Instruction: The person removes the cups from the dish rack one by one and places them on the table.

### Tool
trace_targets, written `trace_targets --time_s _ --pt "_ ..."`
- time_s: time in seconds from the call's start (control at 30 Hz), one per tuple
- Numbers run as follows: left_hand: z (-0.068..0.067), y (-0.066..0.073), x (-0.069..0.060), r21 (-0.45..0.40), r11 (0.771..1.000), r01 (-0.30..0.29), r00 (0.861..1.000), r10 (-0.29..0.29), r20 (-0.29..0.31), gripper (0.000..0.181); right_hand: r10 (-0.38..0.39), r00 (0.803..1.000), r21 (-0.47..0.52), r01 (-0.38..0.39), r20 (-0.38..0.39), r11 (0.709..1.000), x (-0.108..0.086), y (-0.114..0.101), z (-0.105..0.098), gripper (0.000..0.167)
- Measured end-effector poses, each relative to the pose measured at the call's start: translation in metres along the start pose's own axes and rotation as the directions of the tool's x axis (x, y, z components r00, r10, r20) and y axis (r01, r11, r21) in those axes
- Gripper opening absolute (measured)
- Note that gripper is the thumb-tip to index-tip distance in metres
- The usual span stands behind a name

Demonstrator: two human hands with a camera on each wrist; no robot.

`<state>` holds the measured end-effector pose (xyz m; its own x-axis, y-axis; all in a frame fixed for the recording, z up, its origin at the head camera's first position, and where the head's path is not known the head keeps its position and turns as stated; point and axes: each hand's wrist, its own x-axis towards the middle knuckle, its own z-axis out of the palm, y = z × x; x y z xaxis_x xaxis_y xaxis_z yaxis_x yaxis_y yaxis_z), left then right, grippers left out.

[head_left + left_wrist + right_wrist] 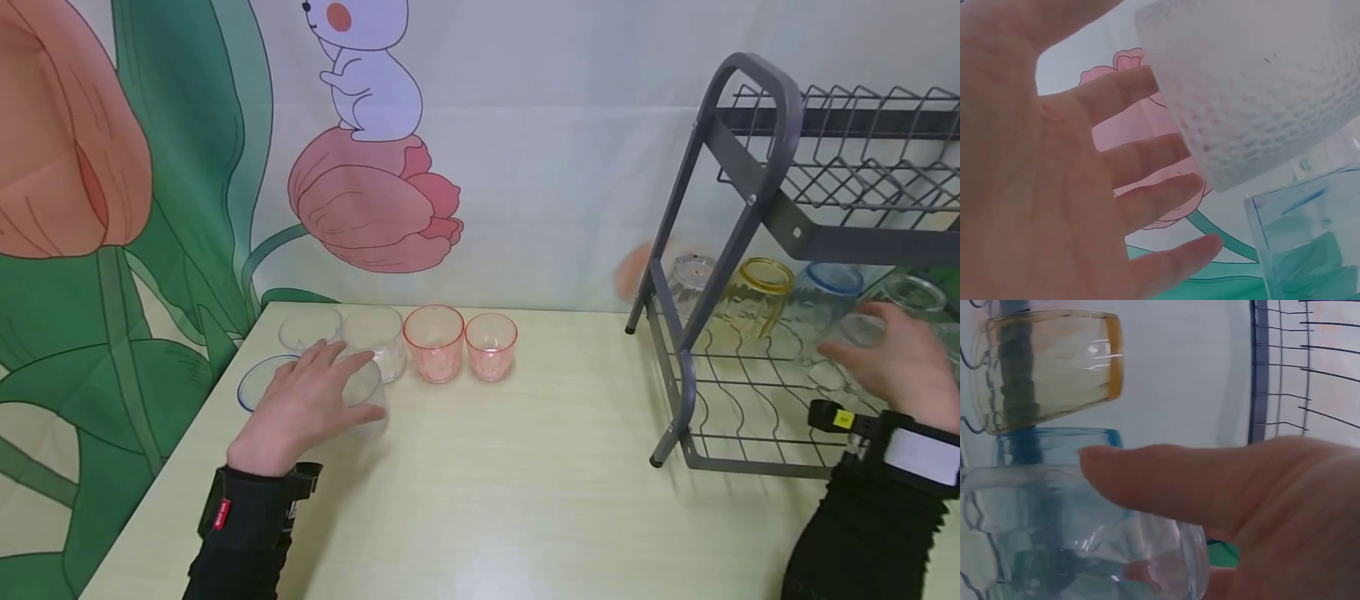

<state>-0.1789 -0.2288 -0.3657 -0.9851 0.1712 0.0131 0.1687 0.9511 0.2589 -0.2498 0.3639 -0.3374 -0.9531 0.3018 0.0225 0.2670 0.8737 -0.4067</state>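
At the left of the table in the head view, my left hand (pixel 303 408) is beside a clear glass cup (pixel 367 408) with a pebbled surface. The left wrist view shows the fingers spread and fairly straight next to this cup (pixel 1260 94); whether they touch it I cannot tell. Partly behind that hand is a blue-rimmed glass (pixel 258 383). At the dish rack's lower shelf, my right hand (pixel 903 358) grips a clear glass (pixel 1091 531), its thumb along the near side. Part of that glass is hidden by the hand in the head view.
Two clear cups (pixel 378 337) and two pink cups with red rims (pixel 435 346) line the table's back. The grey rack (pixel 682 375) holds upturned glasses, including a yellow one (pixel 757 296) and a blue one (pixel 828 296). Its upper tier (pixel 870 242) overhangs the right hand's area.
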Motion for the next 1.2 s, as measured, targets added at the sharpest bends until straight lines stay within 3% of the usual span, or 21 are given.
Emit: trace_targets --time_s 0.13,0.3,0.5,0.63,0.77,0.87,1.03,1.2 --pt "0.000 0.001 -0.001 -0.026 1.000 0.004 1.000 -0.003 0.015 0.083 0.052 0.999 -0.005 -0.052 -0.012 0.999 -0.010 -0.008 -0.009 0.079" --pt "-0.002 0.003 -0.001 -0.025 1.000 0.017 0.999 -0.016 0.045 0.096 0.077 0.995 0.055 -0.073 -0.062 0.996 -0.020 -0.014 -0.016 0.078" --pt "-0.002 0.007 -0.004 -0.016 1.000 0.015 0.998 -0.014 0.055 0.107 -0.003 0.988 0.160 0.028 -0.156 0.987 -0.008 0.016 -0.004 0.083" --pt "-0.005 0.011 -0.005 -0.007 1.000 0.003 0.998 -0.003 0.056 0.109 -0.013 0.973 0.172 0.054 -0.230 0.984 -0.016 0.019 -0.001 0.077" --pt "-0.007 0.015 -0.006 -0.014 1.000 0.002 0.998 -0.001 0.061 0.111 -0.069 0.974 0.113 0.095 -0.215 0.989 -0.035 0.008 -0.008 0.083" --pt "-0.008 0.018 -0.007 -0.009 1.000 -0.015 0.998 0.015 0.056 0.111 -0.152 0.972 0.112 0.174 -0.182 0.978 -0.049 -0.004 -0.014 0.083" --pt "-0.009 0.023 -0.007 -0.012 0.999 -0.047 0.998 0.048 0.050 0.111 -0.237 0.954 0.062 0.251 -0.183 0.966 -0.061 -0.018 -0.015 0.083" --pt "-0.007 0.029 -0.006 -0.047 0.994 -0.097 0.994 0.099 0.052 0.110 -0.317 0.943 0.017 0.321 -0.103 0.947 -0.068 -0.032 -0.012 0.091"
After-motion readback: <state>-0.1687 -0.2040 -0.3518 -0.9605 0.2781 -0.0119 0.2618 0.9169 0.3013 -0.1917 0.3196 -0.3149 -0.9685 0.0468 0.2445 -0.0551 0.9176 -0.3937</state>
